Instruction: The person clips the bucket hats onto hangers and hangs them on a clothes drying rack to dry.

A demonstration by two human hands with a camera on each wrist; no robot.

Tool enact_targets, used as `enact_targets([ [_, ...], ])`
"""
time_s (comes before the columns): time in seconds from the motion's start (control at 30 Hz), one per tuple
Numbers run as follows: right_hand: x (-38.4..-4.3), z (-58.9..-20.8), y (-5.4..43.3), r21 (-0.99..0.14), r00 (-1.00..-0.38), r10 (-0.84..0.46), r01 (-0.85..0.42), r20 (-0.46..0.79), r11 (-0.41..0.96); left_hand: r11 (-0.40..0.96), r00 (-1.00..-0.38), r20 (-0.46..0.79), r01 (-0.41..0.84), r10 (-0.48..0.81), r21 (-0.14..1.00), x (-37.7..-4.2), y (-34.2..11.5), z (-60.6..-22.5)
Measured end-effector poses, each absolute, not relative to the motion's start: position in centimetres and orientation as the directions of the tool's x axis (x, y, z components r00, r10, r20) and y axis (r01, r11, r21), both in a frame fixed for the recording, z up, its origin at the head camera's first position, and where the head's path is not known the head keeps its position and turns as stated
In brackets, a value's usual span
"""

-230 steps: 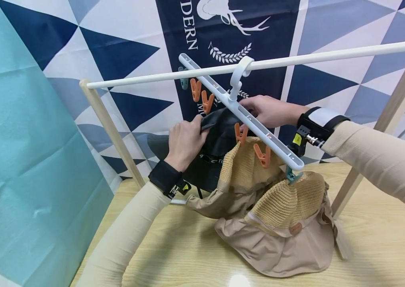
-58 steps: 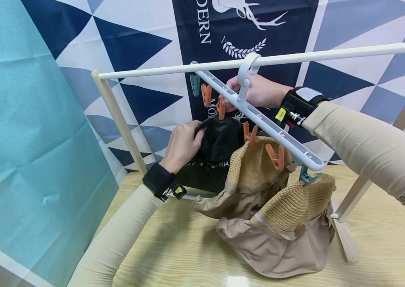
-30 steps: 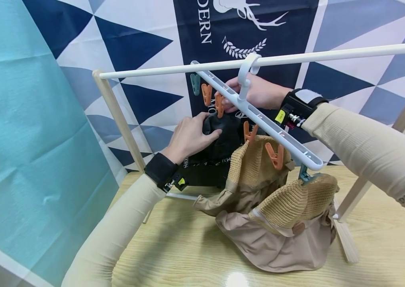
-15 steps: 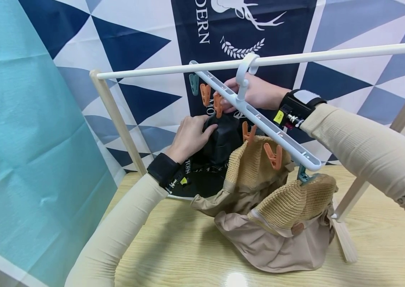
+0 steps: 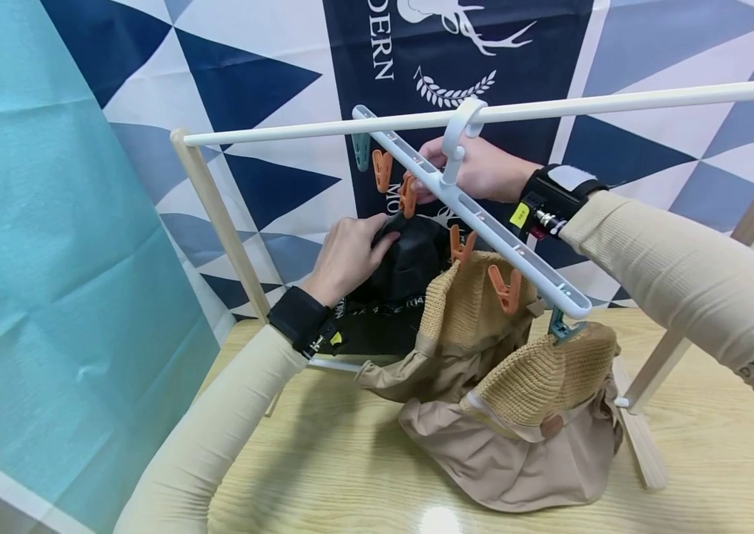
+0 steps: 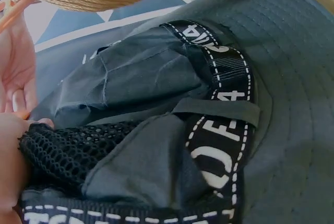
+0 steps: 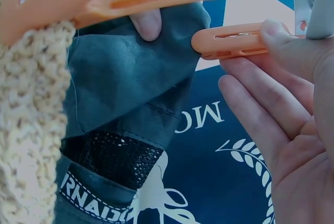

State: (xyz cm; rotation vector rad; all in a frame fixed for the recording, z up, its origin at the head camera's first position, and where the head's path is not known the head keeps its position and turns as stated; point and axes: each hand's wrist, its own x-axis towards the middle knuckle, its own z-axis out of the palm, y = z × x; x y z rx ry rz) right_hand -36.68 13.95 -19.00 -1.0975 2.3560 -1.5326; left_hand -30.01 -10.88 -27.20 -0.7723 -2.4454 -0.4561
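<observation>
A black bucket hat with white-lettered tape hangs under the hanger's far half. My left hand pinches its crown, thumb toward me; the left wrist view looks onto its folded crown and brim. With thumb and fingers my right hand pinches an orange clothespin under the light-blue hanger. In the right wrist view this clothespin's tip meets the edge of the dark crown. A second orange clothespin and a teal one hang farther along the hanger.
Two straw-and-tan sun hats hang at the near half: one behind by orange clips, one in front by a teal clip. The hanger hooks over a white rod on wooden posts above a wooden table.
My right hand has gone from the black hat to the orange clothespin, which now stands at the crown's edge. The left hand has shifted its hold on the crown; the hanger swings slightly.
</observation>
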Motion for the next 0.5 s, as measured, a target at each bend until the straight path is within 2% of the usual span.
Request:
enact_targets([
  [0.33,-37.2,-19.05,14.23,-0.826,-0.709,-0.647,-0.52,0.278,0.215,0.795,-0.625,0.609,0.607,0.489,-0.016,-30.01,-10.91,-27.52],
  [0.5,-37.38,-19.08,14.24,-0.823,-0.707,-0.653,-0.523,0.271,0.224,0.796,-0.609,0.619,0.604,0.496,-0.044,-30.06,-10.87,-27.58],
])
